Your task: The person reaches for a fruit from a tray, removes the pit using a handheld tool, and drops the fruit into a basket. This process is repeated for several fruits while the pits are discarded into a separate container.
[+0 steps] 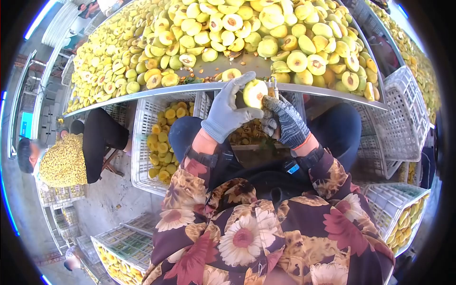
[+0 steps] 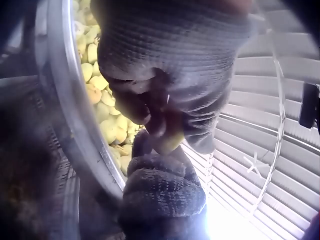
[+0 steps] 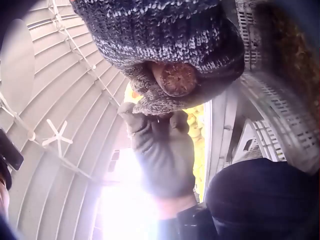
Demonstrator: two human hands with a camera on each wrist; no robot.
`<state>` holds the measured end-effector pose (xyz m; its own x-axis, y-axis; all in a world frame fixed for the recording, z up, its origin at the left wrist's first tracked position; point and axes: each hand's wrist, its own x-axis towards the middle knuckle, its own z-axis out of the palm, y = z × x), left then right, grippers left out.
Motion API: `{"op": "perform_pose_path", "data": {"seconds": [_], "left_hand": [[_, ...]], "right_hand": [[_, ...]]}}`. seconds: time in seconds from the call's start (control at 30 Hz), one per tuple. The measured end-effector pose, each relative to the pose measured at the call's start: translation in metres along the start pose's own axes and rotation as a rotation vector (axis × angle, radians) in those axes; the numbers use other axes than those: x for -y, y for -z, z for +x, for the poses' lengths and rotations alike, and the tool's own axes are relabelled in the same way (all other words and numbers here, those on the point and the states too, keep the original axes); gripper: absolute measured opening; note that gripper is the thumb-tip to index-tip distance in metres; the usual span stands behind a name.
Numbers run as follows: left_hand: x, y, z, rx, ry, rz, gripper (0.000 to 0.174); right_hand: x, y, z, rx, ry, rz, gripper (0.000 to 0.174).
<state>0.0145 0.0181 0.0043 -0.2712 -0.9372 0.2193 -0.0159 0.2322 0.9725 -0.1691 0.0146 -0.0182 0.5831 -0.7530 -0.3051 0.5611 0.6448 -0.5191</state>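
Note:
My left hand (image 1: 227, 113), in a grey glove, grips a cut yellow stone fruit (image 1: 255, 93) between thumb and fingers, its pale flesh showing. Close on its right, my right hand (image 1: 289, 122), in a dark speckled knit glove, holds a tool with a metal head (image 1: 272, 87) upright beside the fruit. The round brown end of the tool's wooden handle (image 3: 179, 80) pokes out of the right fist in the right wrist view. The left wrist view has the fruit (image 2: 171, 140) mostly hidden between the two gloves. Both hands are at the front edge of a metal table (image 1: 256, 66).
Heaps of halved stone fruit (image 1: 190, 28) cover the table, some with pits. Below its raised rim stands a white crate (image 1: 142, 142) with fruit halves. More crates (image 1: 403, 114) are stacked at right. A seated person (image 1: 64, 156) is at left.

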Motion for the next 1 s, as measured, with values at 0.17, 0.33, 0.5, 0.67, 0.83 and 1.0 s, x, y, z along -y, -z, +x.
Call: {"op": "perform_pose_path", "data": {"seconds": [0.17,0.33,0.5,0.67,0.83,1.0], "left_hand": [[0.009,-0.002,-0.003,-0.020,-0.101,-0.343,0.074],[0.020,0.003,-0.005,-0.130,0.114,-0.278,0.072],[0.046,0.005,-0.001,-0.241,0.220,-0.365,0.069],[0.063,0.003,-0.002,-0.217,0.019,-0.240,0.062],[0.089,-0.008,-0.007,-0.303,0.009,-0.557,0.050],[0.102,-0.017,-0.012,-0.339,0.119,-0.493,0.049]], "right_hand": [[-0.005,-0.011,-0.001,-0.014,0.097,-0.264,0.022],[-0.016,0.003,0.021,-0.303,0.833,-1.440,0.045],[-0.004,-0.018,0.018,-0.386,0.904,-1.786,0.040],[-0.003,-0.019,0.035,-0.253,1.158,-2.116,0.035],[-0.018,0.000,0.053,-0.306,1.096,-2.002,0.034],[-0.020,0.001,0.052,-0.280,0.919,-2.018,0.039]]}}
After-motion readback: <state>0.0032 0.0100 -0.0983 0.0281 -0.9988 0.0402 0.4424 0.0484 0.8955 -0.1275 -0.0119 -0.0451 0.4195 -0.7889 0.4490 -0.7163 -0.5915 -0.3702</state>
